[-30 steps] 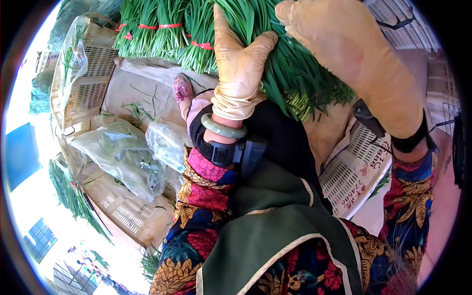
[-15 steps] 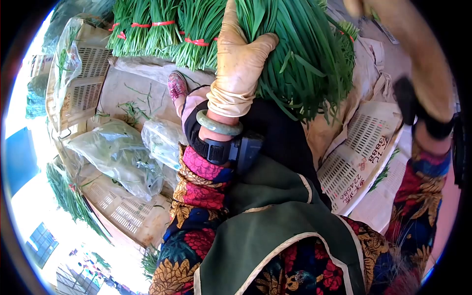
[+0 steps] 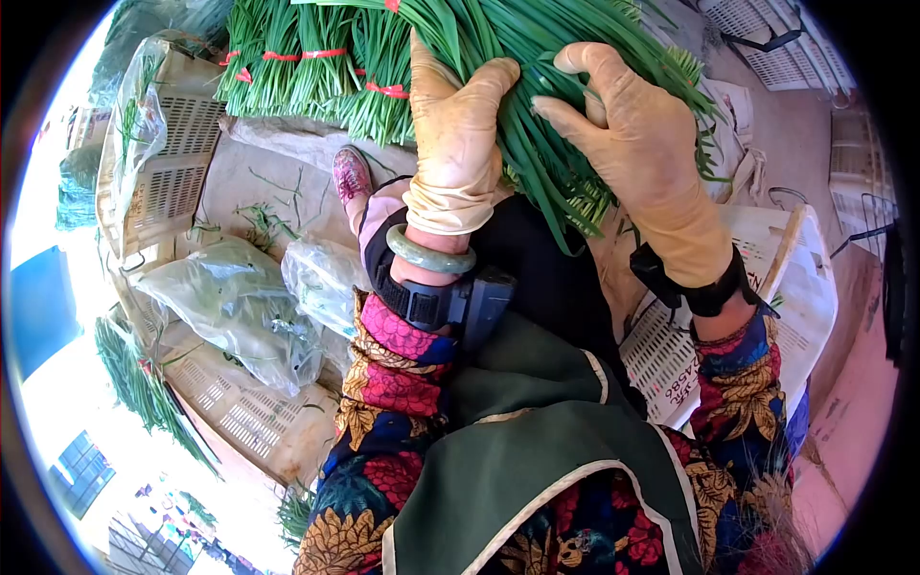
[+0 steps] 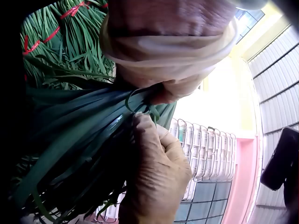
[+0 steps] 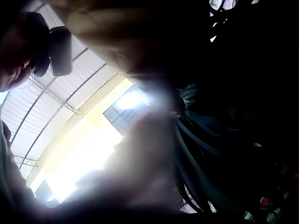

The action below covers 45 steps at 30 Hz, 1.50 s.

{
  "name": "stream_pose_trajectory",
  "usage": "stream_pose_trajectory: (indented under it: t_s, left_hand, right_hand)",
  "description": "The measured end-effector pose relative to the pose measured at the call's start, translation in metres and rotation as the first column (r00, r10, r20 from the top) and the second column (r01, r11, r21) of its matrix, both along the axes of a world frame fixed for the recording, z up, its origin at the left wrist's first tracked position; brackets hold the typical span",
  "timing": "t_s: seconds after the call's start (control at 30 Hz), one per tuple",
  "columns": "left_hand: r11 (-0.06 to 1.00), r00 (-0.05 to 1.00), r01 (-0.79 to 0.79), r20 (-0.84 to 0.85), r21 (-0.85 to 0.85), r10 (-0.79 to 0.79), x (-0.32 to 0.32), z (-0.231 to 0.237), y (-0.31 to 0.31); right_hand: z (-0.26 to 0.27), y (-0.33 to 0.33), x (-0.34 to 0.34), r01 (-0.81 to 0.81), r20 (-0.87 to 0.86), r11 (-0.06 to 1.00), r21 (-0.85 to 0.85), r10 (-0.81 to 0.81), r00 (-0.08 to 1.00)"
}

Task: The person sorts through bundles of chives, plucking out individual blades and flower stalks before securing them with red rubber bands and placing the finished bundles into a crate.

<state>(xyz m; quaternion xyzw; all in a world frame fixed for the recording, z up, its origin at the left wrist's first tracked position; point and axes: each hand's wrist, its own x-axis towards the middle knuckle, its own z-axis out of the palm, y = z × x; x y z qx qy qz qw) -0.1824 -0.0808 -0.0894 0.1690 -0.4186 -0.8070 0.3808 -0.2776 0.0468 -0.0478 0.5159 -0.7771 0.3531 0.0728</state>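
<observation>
Two gloved hands (image 3: 455,144), one bangle (image 3: 429,256), one shoe (image 3: 352,175) — at least four red-tied bundles (image 3: 321,84)

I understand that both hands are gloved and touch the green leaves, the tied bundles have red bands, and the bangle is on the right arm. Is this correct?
Not quite: the head view shows the bangle on the left arm. The rest is right: the left hand and right hand are gloved and touch the green leaves, and the tied bundles have red bands.
</observation>
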Motion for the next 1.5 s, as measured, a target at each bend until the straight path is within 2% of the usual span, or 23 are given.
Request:
stream_pose_trajectory:
  t_s: [0.07, 0.13, 0.2, 0.27, 0.33, 0.43, 0.47, 0.6, 0.7, 0.83, 0.9, 1.0, 1.1, 1.2, 1.23, 1.33, 1.4, 1.43, 1.5]
  left_hand:
    - [1.000, 1.000, -0.004, -0.006, 0.013, 0.004, -0.001, 0.002, 0.001]
    - [1.000, 1.000, -0.021, -0.007, 0.010, 0.021, -0.002, 0.002, 0.001]
    - [0.999, 0.999, -0.051, -0.003, -0.010, 0.051, -0.003, 0.000, -0.001]
    - [0.998, 0.998, -0.067, 0.007, -0.009, 0.067, -0.003, 0.000, -0.002]
    - [0.998, 0.998, -0.063, 0.015, -0.030, 0.064, -0.004, 0.002, 0.001]
    - [0.988, 0.990, -0.143, -0.016, -0.064, 0.142, -0.010, 0.002, 0.008]
    - [0.989, 0.992, -0.130, -0.008, -0.075, 0.130, -0.009, 0.002, 0.008]
    - [0.980, 0.998, -0.050, 0.037, -0.193, 0.058, -0.004, 0.005, 0.007]
    - [0.956, 0.992, -0.090, 0.066, -0.279, 0.112, -0.005, 0.004, 0.007]
    - [0.943, 0.982, -0.176, 0.014, -0.284, 0.188, -0.010, 0.006, 0.012]
    - [0.961, 0.993, -0.105, 0.025, -0.258, 0.115, -0.008, 0.007, 0.010]
    - [0.966, 0.998, -0.059, 0.014, -0.250, 0.065, -0.008, 0.003, 0.006]
    - [0.973, 0.998, -0.049, 0.020, -0.227, 0.055, -0.007, -0.001, 0.005]
    - [0.972, 0.994, -0.110, 0.007, -0.208, 0.113, -0.009, 0.000, 0.010]
    - [0.969, 0.990, -0.141, -0.003, -0.204, 0.144, -0.010, 0.001, 0.011]
    - [0.974, 0.996, -0.082, 0.026, -0.210, 0.090, -0.008, 0.004, 0.010]
    - [0.978, 0.990, -0.117, 0.058, -0.171, 0.128, -0.011, -0.002, 0.010]
    - [0.979, 0.986, -0.136, 0.075, -0.151, 0.148, -0.011, -0.005, 0.009]
    - [0.994, 0.995, -0.076, 0.061, -0.078, 0.080, -0.009, -0.008, 0.006]
  right_hand:
    - [-0.003, -0.003, -0.003, 0.004, -0.055, 1.000, -0.025, -0.005, 0.998]
    - [0.001, -0.003, -0.001, 0.005, 0.029, 0.998, -0.060, -0.003, 1.000]
    - [0.017, 0.003, 0.008, 0.017, 0.222, 0.994, -0.112, 0.008, 0.975]
    - [0.022, 0.002, 0.012, 0.029, 0.394, 0.954, -0.299, 0.096, 0.914]
    - [0.039, 0.011, 0.015, 0.093, 0.593, 0.955, -0.281, 0.097, 0.799]
    - [0.057, 0.003, 0.006, -0.001, 0.434, 0.981, -0.194, 0.087, 0.897]
    - [0.056, -0.001, 0.001, -0.050, 0.365, 0.996, -0.073, 0.073, 0.928]
    - [0.017, -0.027, -0.013, -0.092, 0.128, 0.986, -0.142, 0.111, 0.986]
    - [0.025, -0.025, -0.008, 0.027, -0.032, 0.993, 0.115, -0.023, 0.999]
    - [0.015, -0.030, -0.012, 0.055, -0.245, 0.996, 0.076, -0.035, 0.969]
    - [0.008, -0.032, -0.014, 0.033, -0.337, 0.999, 0.005, -0.029, 0.941]
    - [0.005, -0.034, -0.008, 0.128, -0.365, 0.978, 0.162, -0.061, 0.929]
    - [-0.005, -0.035, -0.005, 0.124, -0.423, 0.985, 0.120, -0.062, 0.904]
    - [-0.016, -0.033, -0.012, 0.004, -0.488, 1.000, 0.028, 0.011, 0.873]
    - [-0.017, -0.034, -0.013, 0.003, -0.509, 0.999, 0.054, 0.025, 0.860]
    - [-0.016, -0.036, -0.016, 0.010, -0.558, 0.990, 0.142, 0.071, 0.827]
    - [-0.013, -0.036, -0.019, 0.026, -0.574, 0.977, 0.214, 0.104, 0.812]
    - [-0.013, -0.036, -0.019, 0.024, -0.553, 0.982, 0.185, 0.083, 0.829]
    - [-0.012, -0.035, -0.020, 0.022, -0.509, 0.992, 0.127, 0.046, 0.859]
